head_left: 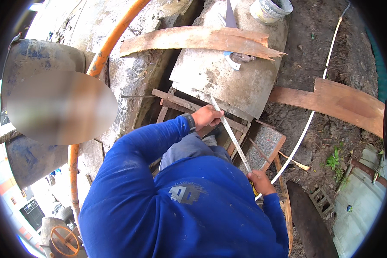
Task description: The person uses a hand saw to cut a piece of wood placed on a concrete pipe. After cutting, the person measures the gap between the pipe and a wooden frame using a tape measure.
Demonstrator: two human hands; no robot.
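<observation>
A tape measure's pale blade (233, 136) runs slantwise in front of my body, drawn out between my two hands. My left hand (206, 117), with a dark band at the wrist, is closed on the blade near its far end. My right hand (262, 182) is closed around the tape measure's case, and only a bit of yellow shows beneath the fingers. Below the blade stands a rough wooden frame (180, 101). Beside it is a wood-edged box with a grey, gravelly surface (265, 144).
Ahead, a curved plank (193, 38) lies across concrete slabs, over a handsaw (232, 61). A stained bucket (271, 10) stands at the far right. Another board (331, 101) and a white hose (303, 133) lie on the soil. An orange pole (116, 34) rises at left.
</observation>
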